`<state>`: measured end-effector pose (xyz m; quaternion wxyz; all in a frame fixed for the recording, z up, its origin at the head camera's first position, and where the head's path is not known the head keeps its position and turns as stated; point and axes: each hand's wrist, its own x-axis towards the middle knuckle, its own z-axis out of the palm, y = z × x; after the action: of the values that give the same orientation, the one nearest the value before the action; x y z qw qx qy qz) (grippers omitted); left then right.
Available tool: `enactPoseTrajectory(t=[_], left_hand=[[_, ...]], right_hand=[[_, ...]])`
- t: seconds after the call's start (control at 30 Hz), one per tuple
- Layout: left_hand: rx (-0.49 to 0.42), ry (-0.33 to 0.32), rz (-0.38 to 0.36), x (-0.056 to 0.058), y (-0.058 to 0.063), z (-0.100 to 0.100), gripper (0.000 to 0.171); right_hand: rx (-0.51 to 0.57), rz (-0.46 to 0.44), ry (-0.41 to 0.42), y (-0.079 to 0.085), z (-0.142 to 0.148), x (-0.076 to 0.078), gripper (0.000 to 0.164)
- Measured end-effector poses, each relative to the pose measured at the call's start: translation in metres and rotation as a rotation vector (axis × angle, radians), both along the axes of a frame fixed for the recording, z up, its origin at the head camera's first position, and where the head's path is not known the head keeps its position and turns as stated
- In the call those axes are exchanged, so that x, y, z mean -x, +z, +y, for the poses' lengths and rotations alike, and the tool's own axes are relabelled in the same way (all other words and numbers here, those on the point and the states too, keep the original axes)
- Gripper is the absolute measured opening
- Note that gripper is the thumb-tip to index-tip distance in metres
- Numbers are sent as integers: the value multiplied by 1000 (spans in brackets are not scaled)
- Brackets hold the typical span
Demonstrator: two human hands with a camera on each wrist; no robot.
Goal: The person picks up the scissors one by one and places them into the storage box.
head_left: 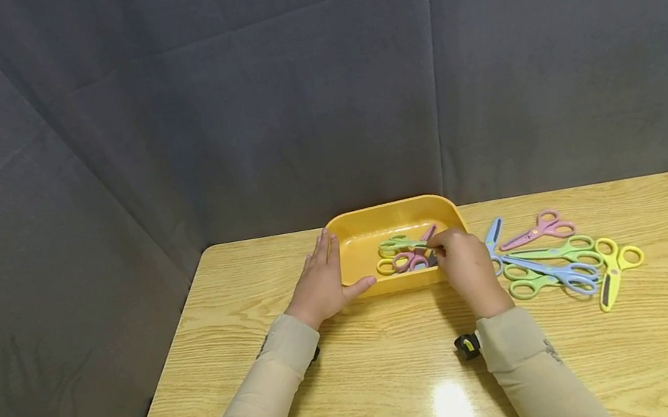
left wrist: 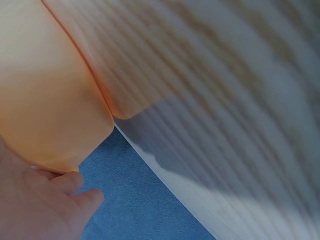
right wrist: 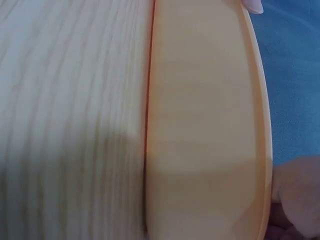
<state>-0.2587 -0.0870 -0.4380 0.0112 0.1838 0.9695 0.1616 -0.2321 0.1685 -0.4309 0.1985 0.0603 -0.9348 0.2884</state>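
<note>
A yellow plastic tray sits at the table's back edge with several small scissors inside. My left hand rests on its left rim, fingers straight and thumb along the front rim. The left wrist view shows that hand's fingertips touching the tray's rim. Over the tray's right end, my right hand pinches green scissors by the blade end. Beneath them lie pink scissors and yellow scissors. In the right wrist view, the tray wall hides the right fingertips.
To the tray's right, several scissors lie loose on the wooden table: pink scissors, blue scissors crossing green ones, and yellow scissors furthest right. A dark grey curtain hangs behind the table.
</note>
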Motion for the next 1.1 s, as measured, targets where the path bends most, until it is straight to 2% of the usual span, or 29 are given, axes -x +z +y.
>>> enactPoseTrajectory(t=[0.4, 0.67, 0.83, 1.1], left_hand=[[5, 6, -18, 1, -2, -1, 114], [-1, 5, -5, 1, 0, 1, 114], [-4, 5, -8, 0, 1, 0, 114], [-9, 2, -1, 0, 1, 0, 114]], right_hand=[[-91, -89, 54, 5, -1, 6, 14], [-116, -98, 52, 7, -1, 6, 23], [-133, -113, 55, 7, -1, 5, 20], [-127, -88, 61, 5, -1, 5, 13]])
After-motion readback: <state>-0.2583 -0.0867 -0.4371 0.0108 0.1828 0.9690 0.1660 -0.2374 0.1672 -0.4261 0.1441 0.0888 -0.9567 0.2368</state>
